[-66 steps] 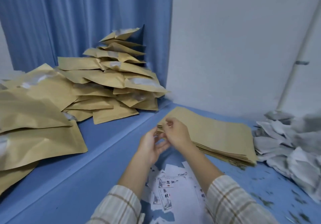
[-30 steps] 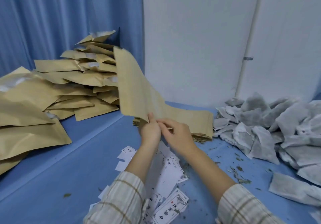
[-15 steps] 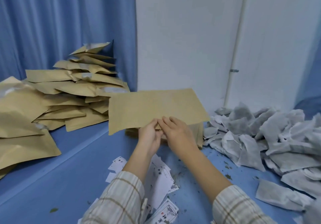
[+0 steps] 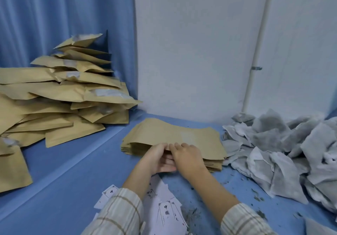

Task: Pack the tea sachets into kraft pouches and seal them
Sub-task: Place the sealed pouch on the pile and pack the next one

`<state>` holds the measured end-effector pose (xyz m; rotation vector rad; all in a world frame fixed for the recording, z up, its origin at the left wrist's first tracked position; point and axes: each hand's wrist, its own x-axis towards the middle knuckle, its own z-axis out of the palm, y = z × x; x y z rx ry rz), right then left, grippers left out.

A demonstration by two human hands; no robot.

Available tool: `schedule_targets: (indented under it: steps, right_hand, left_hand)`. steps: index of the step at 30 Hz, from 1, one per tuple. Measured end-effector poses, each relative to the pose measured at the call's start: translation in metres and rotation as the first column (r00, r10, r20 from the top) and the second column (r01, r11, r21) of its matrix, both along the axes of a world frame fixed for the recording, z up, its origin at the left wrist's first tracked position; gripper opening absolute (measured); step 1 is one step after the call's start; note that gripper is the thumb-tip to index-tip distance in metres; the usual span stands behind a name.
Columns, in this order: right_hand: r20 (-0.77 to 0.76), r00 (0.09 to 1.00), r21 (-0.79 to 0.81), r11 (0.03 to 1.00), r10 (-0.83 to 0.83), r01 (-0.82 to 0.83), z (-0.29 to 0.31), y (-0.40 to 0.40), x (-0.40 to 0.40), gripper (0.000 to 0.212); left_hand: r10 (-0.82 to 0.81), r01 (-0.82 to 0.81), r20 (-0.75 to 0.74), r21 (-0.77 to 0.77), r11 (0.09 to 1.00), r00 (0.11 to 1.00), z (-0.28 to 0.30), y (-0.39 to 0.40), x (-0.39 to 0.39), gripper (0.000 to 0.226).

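Note:
One flat kraft pouch [image 4: 175,135] lies over the stack of empty kraft pouches [image 4: 213,165] in the middle of the blue surface. My left hand [image 4: 158,159] and my right hand [image 4: 187,157] meet at the pouch's near edge, and the fingers of both pinch that edge. A loose heap of grey-white tea sachets [image 4: 277,149] lies to the right of the stack, apart from both hands.
A tall pile of filled kraft pouches [image 4: 60,96] takes up the left, against a blue curtain [image 4: 63,15]. Printed white labels [image 4: 166,211] lie scattered under my forearms. Tea crumbs [image 4: 189,214] dot the surface at right. A white wall [image 4: 191,43] stands close behind.
The pouch that I held raised off the stack has come down and now lies over the stack. Both hands lowered with it, still together at its near edge.

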<state>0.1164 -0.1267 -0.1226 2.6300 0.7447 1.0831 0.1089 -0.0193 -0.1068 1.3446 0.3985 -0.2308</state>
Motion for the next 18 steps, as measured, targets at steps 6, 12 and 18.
schedule_targets:
  steps: [6,12,18]
  right_hand:
    - [0.143,0.982,0.211,0.965,0.126,-0.155,-0.009,0.01,-0.009,0.033]
    - [-0.322,0.833,0.621,0.764,0.45,-0.173,0.011,0.01,-0.036,0.03]
    - [0.008,0.413,0.902,-0.185,0.911,0.391,0.076,0.012,-0.068,0.038]
  left_hand:
    - [0.337,-0.347,0.189,0.024,0.938,0.923,0.016,0.019,0.002,0.018]
    - [0.33,-0.569,0.585,0.286,0.771,0.741,0.033,0.019,-0.03,0.047]
    - [-0.233,-0.702,0.754,0.657,0.274,0.614,0.06,0.017,-0.086,0.101]
